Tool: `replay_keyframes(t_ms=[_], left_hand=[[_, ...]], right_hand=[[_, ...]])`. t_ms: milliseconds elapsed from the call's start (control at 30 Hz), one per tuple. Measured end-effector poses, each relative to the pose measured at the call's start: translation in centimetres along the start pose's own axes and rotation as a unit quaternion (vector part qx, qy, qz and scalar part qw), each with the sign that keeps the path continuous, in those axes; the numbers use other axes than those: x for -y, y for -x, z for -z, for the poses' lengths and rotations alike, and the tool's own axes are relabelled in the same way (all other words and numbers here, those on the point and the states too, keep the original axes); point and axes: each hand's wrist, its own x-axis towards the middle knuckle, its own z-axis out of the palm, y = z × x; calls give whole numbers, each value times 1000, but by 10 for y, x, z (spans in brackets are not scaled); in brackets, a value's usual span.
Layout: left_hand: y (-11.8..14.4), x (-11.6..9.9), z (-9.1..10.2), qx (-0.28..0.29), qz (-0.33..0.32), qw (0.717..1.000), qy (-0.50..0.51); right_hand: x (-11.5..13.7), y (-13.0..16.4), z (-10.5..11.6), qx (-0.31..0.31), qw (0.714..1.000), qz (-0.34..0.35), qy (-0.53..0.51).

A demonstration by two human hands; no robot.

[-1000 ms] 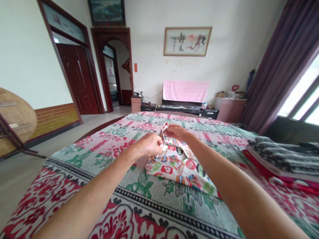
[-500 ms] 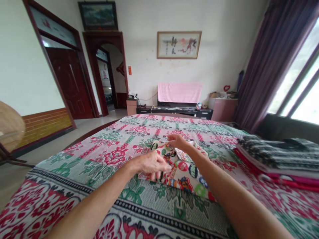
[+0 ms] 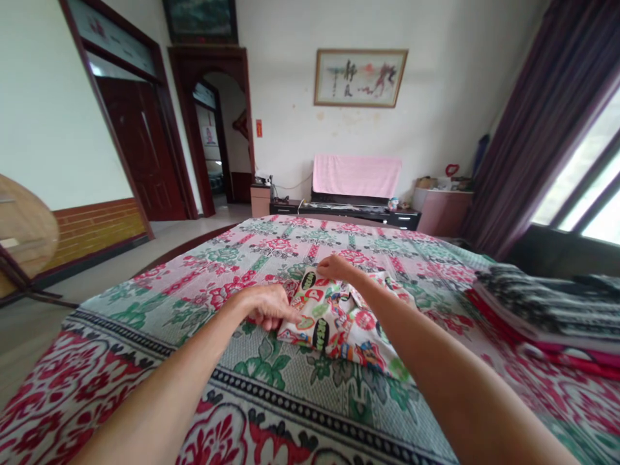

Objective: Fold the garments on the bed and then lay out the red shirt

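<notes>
Fabric piece point(image 3: 323, 330), white with bright cartoon badges, partly folded under two bare hands

At far left, a round tan wooden board point(image 3: 30, 226) on dark legs stands clear of the blanket's left edge. The woven blanket point(image 3: 162, 303), flowered in red, green and pink, carries the work. From its near left, the left hand point(image 3: 270, 306) reaches over with the index finger stretched out to touch the near-left part of the fabric piece; the other fingers are curled, and whether they pinch anything cannot be told.

The fabric piece lies low around the middle of the blanket, well apart from its left and far edges. Folding looks partway along: the left end seems turned inward and fairly flat, while the broad right stretch seems left to bring in. The layers cannot be counted.

At the fabric's far-left corner, the right hand point(image 3: 335, 267) has its fingers bent down close together; their grip is hidden. The right forearm point(image 3: 426, 326) crosses above the right stretch and covers part of it.

Beyond the far edge stands a low black cabinet point(image 3: 349, 213). On the blanket's right side, a stack of black-and-white and red folded textiles point(image 3: 542, 307) sits well apart, not in the way.
</notes>
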Motion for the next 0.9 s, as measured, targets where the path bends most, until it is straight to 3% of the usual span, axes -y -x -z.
replay_keyframes(t_ms=[267,500,600,667,733,833,900], left_hand=[[-7,5,1,45,-16,999,-18],[-6,28,16,2,8,1000,14],[-4,34,20,-12,36,999,-5],[-3,32,21,-71,45,996,-21],[-5,27,20,-190,33,980,-44],[-20,23,17,-343,-55,933,-91],[-35,23,16,-374,-120,911,-121]], right_hand=[[2,-19,-16,5,1000,-1,9],[23,-31,-20,-94,995,-17,-17],[29,-34,-17,-106,994,-8,-37],[25,-31,-8,-113,993,0,-42],[14,-24,3,-124,991,-7,-40],[-12,-5,18,-122,991,-10,-55],[-30,10,22,-102,991,19,-84]])
